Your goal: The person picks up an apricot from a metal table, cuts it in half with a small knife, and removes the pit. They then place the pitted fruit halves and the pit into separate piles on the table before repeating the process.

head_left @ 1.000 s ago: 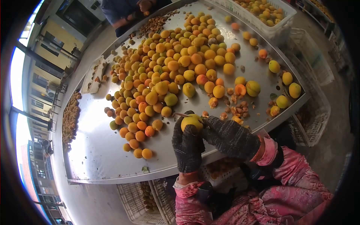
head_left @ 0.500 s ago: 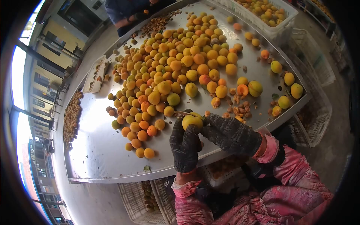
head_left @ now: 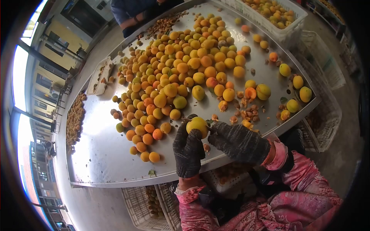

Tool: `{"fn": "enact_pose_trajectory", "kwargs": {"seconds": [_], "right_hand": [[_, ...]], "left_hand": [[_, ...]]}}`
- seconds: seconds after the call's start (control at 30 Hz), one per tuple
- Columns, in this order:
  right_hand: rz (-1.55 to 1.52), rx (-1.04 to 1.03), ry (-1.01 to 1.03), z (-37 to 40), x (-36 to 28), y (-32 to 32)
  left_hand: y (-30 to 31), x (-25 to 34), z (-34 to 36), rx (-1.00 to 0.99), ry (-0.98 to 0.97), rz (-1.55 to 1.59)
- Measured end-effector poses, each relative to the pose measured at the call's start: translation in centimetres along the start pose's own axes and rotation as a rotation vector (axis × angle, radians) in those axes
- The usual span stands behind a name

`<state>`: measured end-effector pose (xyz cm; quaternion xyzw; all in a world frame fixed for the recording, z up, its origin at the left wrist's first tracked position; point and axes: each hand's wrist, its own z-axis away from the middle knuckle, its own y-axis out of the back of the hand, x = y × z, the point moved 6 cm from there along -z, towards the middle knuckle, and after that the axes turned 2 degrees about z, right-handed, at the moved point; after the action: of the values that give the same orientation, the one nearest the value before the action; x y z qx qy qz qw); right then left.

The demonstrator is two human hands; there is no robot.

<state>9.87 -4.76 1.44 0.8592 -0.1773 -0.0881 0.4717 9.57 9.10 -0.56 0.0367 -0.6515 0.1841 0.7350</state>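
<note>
A yellow-green apricot [head_left: 197, 127] is gripped between the thumb and fingers of my left hand [head_left: 188, 149], in a dark knitted glove, above the table's near edge. My right hand [head_left: 239, 141], gloved alike, pinches close against the apricot's right side. Whatever its fingers hold is hidden; a thin edge shows by the fruit. Beyond both hands spreads a large heap of apricots [head_left: 169, 90] on the metal table [head_left: 104, 158]. Right of it lie a split orange apricot [head_left: 250, 92] and a small pile of apricot stones [head_left: 249, 113].
A white crate [head_left: 283, 32] full of apricots stands at the far right corner. A white tray [head_left: 101, 86] and a bed of stones [head_left: 75, 121] lie at left. Crates [head_left: 144, 208] sit below the near edge. Across the table is another person's arm [head_left: 133, 20].
My left hand keeps hold of the apricot, which has turned slightly. A thin strip seen left of the fruit earlier shows less now. My right hand has shifted slightly.
</note>
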Motion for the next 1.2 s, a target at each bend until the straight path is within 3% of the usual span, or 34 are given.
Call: {"fn": "enact_pose_trajectory", "kwargs": {"seconds": [0.07,0.1,0.17,0.23,0.3,0.37,0.47,0.57,0.7,0.77,0.83,0.9,0.97,1.03,1.1,1.17,1.2], "right_hand": [[-0.097,0.057,-0.189,-0.7,-0.3,-0.1],[-0.096,0.057,-0.189,-1.0,-0.8,-0.4],[-0.529,-0.088,-0.554,-0.5,0.5,-2.5],[-0.621,-0.065,-0.549,-0.3,0.9,-2.5],[-0.716,-0.042,-0.544,0.1,1.6,-2.5],[-0.235,0.054,-0.107,-0.4,0.6,-1.1],[0.018,0.057,-0.082,-0.8,0.1,0.1],[-0.234,0.101,-0.244,-0.9,-0.1,-1.6],[-0.265,0.078,-0.266,-0.6,0.2,-1.7],[-0.75,-0.013,-0.555,-0.6,1.7,-2.1],[-0.676,-0.032,-0.485,-0.7,2.0,-1.7],[-0.604,-0.053,-0.412,-0.5,2.0,-1.7],[-0.12,0.08,-0.114,-0.5,0.7,-1.1],[-0.179,0.037,-0.16,-0.5,0.3,-1.9],[-0.236,-0.004,-0.208,-0.4,-0.1,-2.4],[-0.482,0.023,-0.399,0.1,0.7,-2.8],[-0.48,0.022,-0.399,0.1,0.9,-2.7]], "left_hand": [[-1.6,-0.9,-0.1,0.073,-0.076,0.013],[-2.0,-0.9,-0.1,0.147,-0.156,0.032],[-2.0,-1.4,-0.1,0.158,-0.113,0.017],[-1.4,-1.5,0.0,0.171,-0.07,-0.001],[-0.8,-1.5,-0.1,0.016,0.079,-0.034],[-0.7,-0.5,-0.2,0.007,0.034,-0.054],[-1.1,-0.2,0.0,0.024,-0.03,-0.055],[-1.0,-1.5,-0.2,0.109,-0.077,-0.097],[-1.3,-2.4,-0.4,0.12,-0.023,0.145],[-1.2,-1.9,-0.2,0.112,0.039,0.239],[-1.2,-1.7,0.3,0.02,0.135,-0.006],[-1.0,-1.0,0.2,-0.012,0.059,-0.073],[-1.6,-0.9,0.1,-0.043,-0.015,-0.145],[-1.7,-1.1,0.0,0.231,-0.182,0.147],[-0.8,-1.9,-0.5,0.238,-0.126,0.181],[-0.2,-2.1,-0.7,0.24,-0.068,0.217],[-0.2,-2.4,-0.6,0.195,0.038,0.182]]}}
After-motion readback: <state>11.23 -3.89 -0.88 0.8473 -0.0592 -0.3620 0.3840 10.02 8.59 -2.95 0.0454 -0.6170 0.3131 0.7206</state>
